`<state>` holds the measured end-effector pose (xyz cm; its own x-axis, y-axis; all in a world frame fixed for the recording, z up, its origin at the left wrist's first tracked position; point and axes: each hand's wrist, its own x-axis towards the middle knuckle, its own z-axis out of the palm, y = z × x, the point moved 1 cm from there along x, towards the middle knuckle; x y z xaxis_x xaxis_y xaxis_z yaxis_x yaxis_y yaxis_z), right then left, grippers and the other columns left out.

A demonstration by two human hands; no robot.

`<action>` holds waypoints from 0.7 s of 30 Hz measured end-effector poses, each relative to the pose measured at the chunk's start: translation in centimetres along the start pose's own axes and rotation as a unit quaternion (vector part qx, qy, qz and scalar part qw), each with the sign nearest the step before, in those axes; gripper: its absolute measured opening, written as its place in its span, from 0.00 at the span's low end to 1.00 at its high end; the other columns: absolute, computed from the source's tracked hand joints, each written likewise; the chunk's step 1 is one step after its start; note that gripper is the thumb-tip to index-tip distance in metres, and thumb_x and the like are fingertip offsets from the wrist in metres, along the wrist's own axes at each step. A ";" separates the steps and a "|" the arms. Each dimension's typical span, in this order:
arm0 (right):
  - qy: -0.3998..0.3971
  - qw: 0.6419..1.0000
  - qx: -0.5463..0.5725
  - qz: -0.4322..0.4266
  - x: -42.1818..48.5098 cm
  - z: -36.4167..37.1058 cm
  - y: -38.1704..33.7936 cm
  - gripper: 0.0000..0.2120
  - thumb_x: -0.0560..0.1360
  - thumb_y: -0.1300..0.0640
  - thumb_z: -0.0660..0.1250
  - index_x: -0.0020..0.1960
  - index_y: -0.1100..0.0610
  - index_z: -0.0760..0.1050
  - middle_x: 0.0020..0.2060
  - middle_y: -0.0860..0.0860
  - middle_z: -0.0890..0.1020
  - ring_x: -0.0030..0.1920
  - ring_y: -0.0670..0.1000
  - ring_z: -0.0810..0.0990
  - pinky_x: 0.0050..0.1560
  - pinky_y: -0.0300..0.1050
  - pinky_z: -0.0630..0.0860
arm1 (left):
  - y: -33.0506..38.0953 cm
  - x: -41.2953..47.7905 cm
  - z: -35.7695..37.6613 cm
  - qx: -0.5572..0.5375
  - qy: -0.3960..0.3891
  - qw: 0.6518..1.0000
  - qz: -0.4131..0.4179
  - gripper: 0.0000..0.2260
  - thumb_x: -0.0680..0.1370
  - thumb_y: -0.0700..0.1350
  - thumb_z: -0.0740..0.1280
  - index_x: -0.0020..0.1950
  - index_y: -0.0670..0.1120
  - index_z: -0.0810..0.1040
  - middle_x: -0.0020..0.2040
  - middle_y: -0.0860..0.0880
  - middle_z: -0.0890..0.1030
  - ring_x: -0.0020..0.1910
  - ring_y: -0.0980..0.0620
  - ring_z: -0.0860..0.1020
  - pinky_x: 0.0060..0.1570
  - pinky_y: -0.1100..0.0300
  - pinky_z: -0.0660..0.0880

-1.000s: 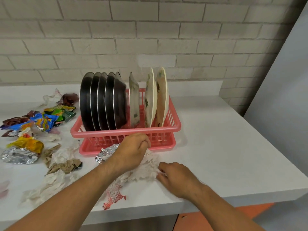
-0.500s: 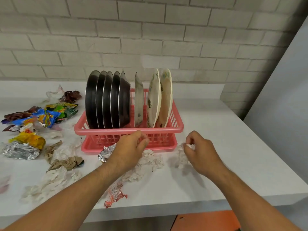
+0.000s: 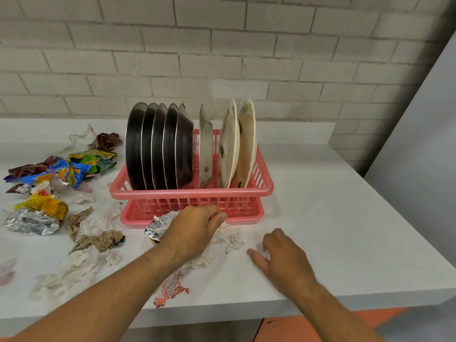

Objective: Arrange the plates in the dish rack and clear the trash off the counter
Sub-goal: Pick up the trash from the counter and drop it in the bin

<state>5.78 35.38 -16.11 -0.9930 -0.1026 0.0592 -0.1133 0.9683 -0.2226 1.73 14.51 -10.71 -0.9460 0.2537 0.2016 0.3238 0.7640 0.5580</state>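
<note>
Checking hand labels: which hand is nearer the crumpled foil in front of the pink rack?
Left. The left hand overlaps the foil at its right edge; the right hand lies apart, farther right.

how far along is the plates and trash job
Done: plates stand in the pink dish rack. In hand: left hand lies on crumpled white tissue, right hand pinches a small scrap. Left: wrappers, foil and brown paper scattered on the counter.
</note>
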 end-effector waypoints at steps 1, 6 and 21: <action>0.016 1.000 -0.009 -0.017 0.0 0.1 0.1 0.18 0.79 0.40 0.55 0.52 0.53 0.73 0.48 0.47 0.74 0.44 0.47 0.69 0.44 0.40 0.67 | -0.1 0.0 0.1 0.004 -0.003 1.000 0.002 0.13 0.79 0.56 0.60 0.39 0.51 0.76 0.31 0.54 0.77 0.32 0.56 0.75 0.37 0.57 0.76; -0.014 0.998 0.057 -0.027 0.3 -0.1 0.2 0.09 0.83 0.52 0.52 0.54 0.53 0.70 0.50 0.48 0.76 0.49 0.49 0.74 0.49 0.42 0.72 | -0.2 -0.1 0.2 0.007 -0.012 1.000 -0.002 0.11 0.79 0.55 0.61 0.38 0.55 0.74 0.31 0.56 0.77 0.31 0.59 0.74 0.36 0.60 0.73; -0.054 0.997 0.051 0.018 2.0 -1.1 -3.1 0.30 0.70 0.28 0.59 0.61 0.49 0.68 0.54 0.46 0.80 0.49 0.50 0.80 0.43 0.42 0.74 | 0.0 -0.2 0.8 0.089 -0.015 0.996 0.008 0.16 0.79 0.60 0.58 0.41 0.52 0.76 0.33 0.56 0.76 0.34 0.57 0.75 0.37 0.60 0.73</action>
<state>4.17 32.46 -14.25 -0.9937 -0.0981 -0.0541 -0.0757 0.9440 -0.3210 1.87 14.95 -11.35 -0.9417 0.2820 0.1837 0.3338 0.8519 0.4036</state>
